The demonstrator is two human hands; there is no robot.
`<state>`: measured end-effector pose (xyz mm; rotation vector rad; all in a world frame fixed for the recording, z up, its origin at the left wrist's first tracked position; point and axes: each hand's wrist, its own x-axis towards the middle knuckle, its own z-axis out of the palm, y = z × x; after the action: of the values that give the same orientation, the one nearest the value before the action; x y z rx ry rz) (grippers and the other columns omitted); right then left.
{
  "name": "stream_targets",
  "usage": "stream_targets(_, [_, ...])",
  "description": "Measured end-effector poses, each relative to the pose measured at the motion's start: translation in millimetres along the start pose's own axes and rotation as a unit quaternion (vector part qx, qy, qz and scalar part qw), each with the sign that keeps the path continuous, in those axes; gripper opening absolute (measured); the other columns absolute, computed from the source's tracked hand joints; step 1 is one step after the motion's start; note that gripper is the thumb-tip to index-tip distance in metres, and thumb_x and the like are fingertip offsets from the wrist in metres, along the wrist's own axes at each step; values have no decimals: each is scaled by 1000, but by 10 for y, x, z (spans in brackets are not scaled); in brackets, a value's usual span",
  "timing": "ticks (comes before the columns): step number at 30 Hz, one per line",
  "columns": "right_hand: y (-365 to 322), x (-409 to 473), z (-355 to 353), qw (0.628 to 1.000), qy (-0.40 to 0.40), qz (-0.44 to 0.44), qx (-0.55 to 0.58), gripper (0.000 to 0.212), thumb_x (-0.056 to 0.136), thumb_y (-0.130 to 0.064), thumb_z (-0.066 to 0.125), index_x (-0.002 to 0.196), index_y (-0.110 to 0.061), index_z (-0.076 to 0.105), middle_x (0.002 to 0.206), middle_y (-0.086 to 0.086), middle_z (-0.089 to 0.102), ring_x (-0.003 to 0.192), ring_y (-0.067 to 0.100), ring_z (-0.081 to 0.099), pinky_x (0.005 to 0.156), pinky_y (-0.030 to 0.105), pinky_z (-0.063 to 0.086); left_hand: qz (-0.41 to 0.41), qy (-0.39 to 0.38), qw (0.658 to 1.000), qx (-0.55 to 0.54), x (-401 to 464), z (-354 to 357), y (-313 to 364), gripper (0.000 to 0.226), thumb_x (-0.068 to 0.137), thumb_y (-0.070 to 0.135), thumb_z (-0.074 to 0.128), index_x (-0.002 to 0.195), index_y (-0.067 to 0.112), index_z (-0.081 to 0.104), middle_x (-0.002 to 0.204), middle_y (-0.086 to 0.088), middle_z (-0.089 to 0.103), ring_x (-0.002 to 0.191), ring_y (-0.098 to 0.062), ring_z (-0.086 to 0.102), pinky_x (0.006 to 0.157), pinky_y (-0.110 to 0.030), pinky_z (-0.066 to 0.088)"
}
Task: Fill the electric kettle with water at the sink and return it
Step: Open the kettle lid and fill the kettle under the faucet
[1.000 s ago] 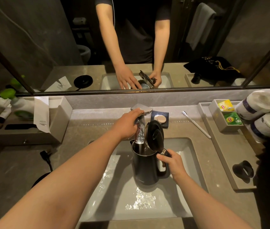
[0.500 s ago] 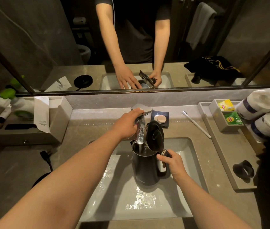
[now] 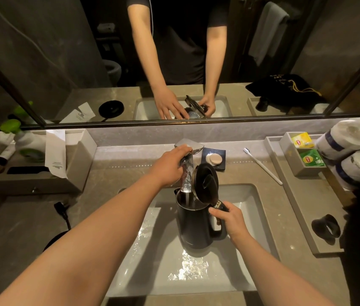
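A dark electric kettle [image 3: 193, 226] stands upright in the white sink basin [image 3: 249, 208], its round lid [image 3: 205, 181] flipped up. My right hand [image 3: 229, 219] grips the kettle's handle on its right side. My left hand [image 3: 170, 165] rests on the chrome tap [image 3: 189, 146] and its lever, fingers curled over it. A stream of water [image 3: 186, 184] falls from the spout into the kettle's mouth. The kettle's round black base [image 3: 53, 240] lies on the counter at the left, mostly hidden behind my left forearm, with its plug [image 3: 61, 208] lying nearby.
A soap dish [image 3: 214, 159] and a toothbrush [image 3: 262, 166] lie behind the sink. To the right a tray [image 3: 293, 208] holds a tea-bag box [image 3: 302, 153], paper rolls [image 3: 346, 138] and a black ring-shaped object [image 3: 325, 226]. A tissue box [image 3: 75, 157] and bottles stand left. A mirror runs above.
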<state>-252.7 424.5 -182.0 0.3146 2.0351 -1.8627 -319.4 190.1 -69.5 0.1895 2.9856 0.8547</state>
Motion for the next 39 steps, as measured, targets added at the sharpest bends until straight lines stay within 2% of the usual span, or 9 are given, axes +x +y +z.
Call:
stream_targets(11, [-16,3,-3,1000,-1,3,14,46,60,-30,81,83,6,64,62,4,59,60,20,53,58,35,44,-2,-1,1000,0,-2,-1,4,65,84,9,57,142,30,35,152,1,35,135,-24,36,107,-42,34])
stream_targets(18, [-3,4,-6,1000,-3,0,15,41,62,-29,81,81,4,64,63,4,59,61,20,53,60,37,45,-4,-2,1000,-1,0,2,-2,66,84,8,56,142,31,35,152,2,35,134,-24,37,106,-40,33])
stream_targets(23, [29,21,-23,1000,-6,3,22,31,69,-19,82,81,4,64,61,2,59,61,21,53,58,37,45,4,-3,1000,2,5,-6,-13,64,84,8,55,141,30,36,151,2,36,132,-25,38,105,-41,35])
stream_targets(32, [30,23,-25,1000,-9,1,23,35,63,-28,81,77,0,65,60,0,60,60,19,54,57,34,46,4,-3,1000,0,7,1,-15,64,84,8,56,141,29,37,152,1,36,133,-26,37,107,-42,34])
stream_targets(39, [43,32,-28,1000,-11,-5,24,28,69,-21,81,78,0,65,60,0,60,62,21,54,57,36,46,5,-2,1000,-1,10,5,-16,65,83,7,57,140,29,37,151,1,37,132,-26,39,106,-42,35])
